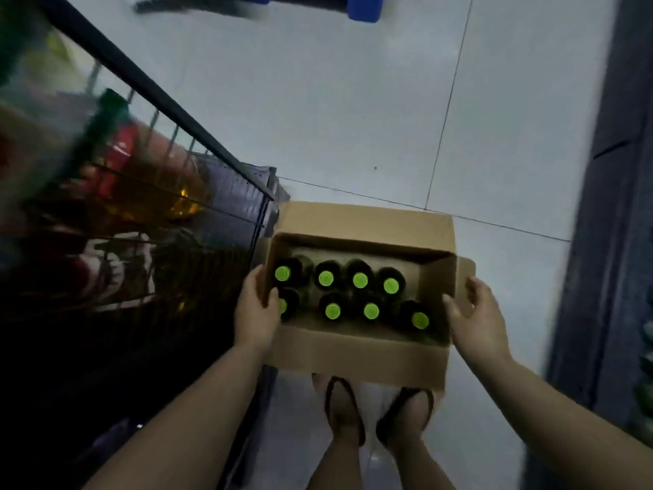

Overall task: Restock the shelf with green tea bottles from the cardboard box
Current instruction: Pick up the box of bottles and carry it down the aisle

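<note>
An open cardboard box [360, 351] sits on the floor in front of my feet. Several dark green tea bottles [360, 280] with bright green caps stand upright inside it in two rows. My left hand [256, 313] grips the box's left wall, thumb hooked inside next to the leftmost bottles. At the box's right end my right hand [473, 320] hovers with fingers spread, close to the right flap; contact is unclear. The wire shelf [169, 111] stands to the left, blurred, with amber-coloured bottles on it.
Pale floor tiles [353, 118] stretch beyond the box. A dark panel [611, 206] runs along the right side. A blue object [360, 8] lies at the top edge. My two feet in sandals [378, 412] stand just behind the box.
</note>
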`<state>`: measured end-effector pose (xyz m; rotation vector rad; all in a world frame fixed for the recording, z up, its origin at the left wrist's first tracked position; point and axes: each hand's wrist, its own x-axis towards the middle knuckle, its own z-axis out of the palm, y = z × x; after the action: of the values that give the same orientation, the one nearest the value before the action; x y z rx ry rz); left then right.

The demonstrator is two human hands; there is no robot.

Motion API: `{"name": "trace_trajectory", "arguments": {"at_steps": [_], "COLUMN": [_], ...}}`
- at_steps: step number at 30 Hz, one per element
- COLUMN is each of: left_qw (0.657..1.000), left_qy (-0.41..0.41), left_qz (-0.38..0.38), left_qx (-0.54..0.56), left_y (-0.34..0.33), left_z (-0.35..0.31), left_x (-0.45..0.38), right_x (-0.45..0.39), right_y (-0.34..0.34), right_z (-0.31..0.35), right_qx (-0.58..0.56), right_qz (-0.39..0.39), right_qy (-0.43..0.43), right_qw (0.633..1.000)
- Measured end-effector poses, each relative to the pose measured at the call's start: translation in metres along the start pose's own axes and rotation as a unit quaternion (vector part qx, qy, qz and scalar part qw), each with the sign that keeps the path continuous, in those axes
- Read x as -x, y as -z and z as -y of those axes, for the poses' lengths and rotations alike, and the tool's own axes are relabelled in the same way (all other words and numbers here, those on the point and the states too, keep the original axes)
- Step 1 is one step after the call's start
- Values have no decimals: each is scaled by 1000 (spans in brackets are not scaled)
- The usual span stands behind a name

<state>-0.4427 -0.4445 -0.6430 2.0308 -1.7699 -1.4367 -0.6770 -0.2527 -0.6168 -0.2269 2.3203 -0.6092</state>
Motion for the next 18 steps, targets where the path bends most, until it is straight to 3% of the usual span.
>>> {"name": "trace_trajectory", "arguments": {"at_steps": [4,8,12,18], "left_qw": [997,998,988,974], "left_qy": [-29,-16,-99,-124], "left_qz": [-41,-37,21,98], "left_qx": [-55,-43,-117,-163], "left_y": [-23,-37,-32,-20], "left_z": [35,64,80,90], "left_x": [-46,-67,-75,-82], "right_x": [-50,-74,-75,-81], "right_y": [-35,-58,-64,-68], "right_z": [-32,-55,-74,-102], "right_qx": [3,-34,-23,42], "right_qz": [-4,-19,-14,20], "right_qy": [34,32,52,47], "right_qw": [999,999,998,998]}}
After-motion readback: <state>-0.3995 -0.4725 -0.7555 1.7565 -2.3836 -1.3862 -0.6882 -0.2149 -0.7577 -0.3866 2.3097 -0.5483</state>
